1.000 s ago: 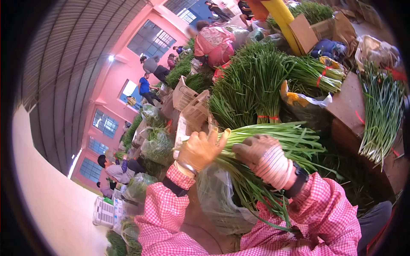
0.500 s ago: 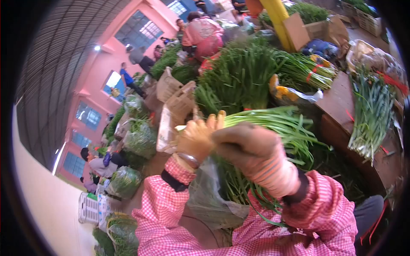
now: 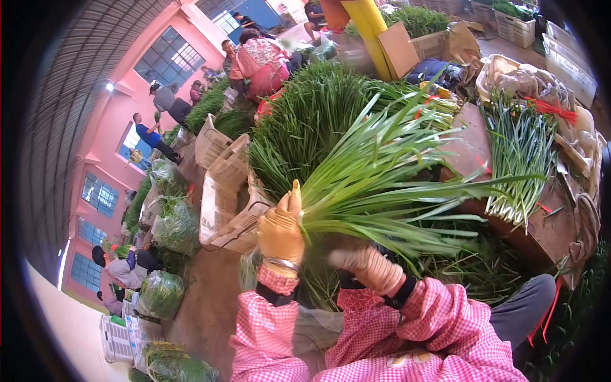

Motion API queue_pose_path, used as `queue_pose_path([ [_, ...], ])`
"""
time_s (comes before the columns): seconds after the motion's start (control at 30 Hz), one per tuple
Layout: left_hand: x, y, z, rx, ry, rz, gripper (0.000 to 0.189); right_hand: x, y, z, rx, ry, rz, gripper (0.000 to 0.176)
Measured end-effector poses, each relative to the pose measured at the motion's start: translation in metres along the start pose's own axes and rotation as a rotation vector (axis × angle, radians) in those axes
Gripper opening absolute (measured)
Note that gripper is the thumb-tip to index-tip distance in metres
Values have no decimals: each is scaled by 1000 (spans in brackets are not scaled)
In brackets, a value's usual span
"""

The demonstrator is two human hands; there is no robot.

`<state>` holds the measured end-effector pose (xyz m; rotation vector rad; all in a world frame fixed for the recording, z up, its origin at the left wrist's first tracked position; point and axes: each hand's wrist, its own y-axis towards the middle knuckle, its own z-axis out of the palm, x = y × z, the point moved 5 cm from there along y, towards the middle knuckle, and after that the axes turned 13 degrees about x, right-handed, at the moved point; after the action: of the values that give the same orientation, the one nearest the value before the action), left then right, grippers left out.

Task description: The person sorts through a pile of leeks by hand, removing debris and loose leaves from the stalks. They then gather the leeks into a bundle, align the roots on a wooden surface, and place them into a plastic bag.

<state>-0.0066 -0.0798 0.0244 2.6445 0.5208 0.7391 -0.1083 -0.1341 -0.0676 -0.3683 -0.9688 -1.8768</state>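
Observation:
My left hand (image 3: 281,234), in a yellow-orange glove, is closed around the gathered end of a bunch of garlic chives (image 3: 375,184). The long green leaves fan out to the right, over other greens. Below the leaves, my right hand (image 3: 369,266) wears a dirty striped glove. It is apart from the left hand, and its fingers are smeared by motion. Loose leaves (image 3: 445,270) lie beneath and beside it. Behind the bunch stands a thick mass of upright chives (image 3: 312,121).
A plastic crate (image 3: 219,213) stands left of the chives. To the right, tied greens (image 3: 519,159) with pale ends lie on a cardboard surface (image 3: 468,143), near red ties (image 3: 554,109). A yellow post (image 3: 369,38) rises behind. Several people and bagged greens (image 3: 159,295) are farther left.
The chives in my left hand have swung up and spread into a wide fan. My right hand has dropped away from the left hand. The whole view has shifted.

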Motion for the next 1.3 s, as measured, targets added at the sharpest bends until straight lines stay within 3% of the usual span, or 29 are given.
queue_pose_path([
  [0.07,-14,-1,6,12,-4,-39,51,-2,5,-20,-172,233,-41,61],
  [0.17,-31,-4,11,-27,-73,-30,57,22,20,-22,-339,366,-323,50],
  [0.2,-37,-4,11,-46,-104,-40,61,21,19,-27,-381,390,-318,48],
  [0.23,-44,1,1,105,-123,-98,64,19,18,-35,-411,415,-309,47],
  [0.33,-54,0,5,153,-91,-66,61,22,28,-34,-378,619,-274,45],
  [0.43,-68,-2,3,77,-150,-23,58,38,27,-31,-336,590,-265,44],
  [0.53,-82,-1,1,156,-179,-66,59,44,18,-40,-351,567,-225,45],
  [0.67,-110,-8,-4,267,-281,-64,82,58,10,-47,-353,471,-169,44],
  [0.7,-114,-11,-7,354,-402,-36,98,60,6,-54,-355,439,-140,44],
  [0.8,-120,-23,-18,284,-734,99,107,66,-6,-67,-334,370,-74,46],
  [0.83,-121,-29,-19,396,-847,107,107,65,-12,-73,-328,338,-42,47],
  [0.93,-124,-48,-18,326,-1010,267,105,61,-30,-85,-294,300,78,49],
  [1.07,-108,-70,-4,779,-1921,52,95,44,-47,-89,-253,337,210,48],
  [1.2,-113,-84,30,1075,-2071,-225,89,36,-47,-70,-198,415,301,41],
  [1.23,-109,-84,46,1030,-2019,-182,83,32,-48,-70,-193,385,314,43],
  [1.3,-105,-75,53,973,-2322,-156,83,29,-47,-65,-157,348,344,45],
])
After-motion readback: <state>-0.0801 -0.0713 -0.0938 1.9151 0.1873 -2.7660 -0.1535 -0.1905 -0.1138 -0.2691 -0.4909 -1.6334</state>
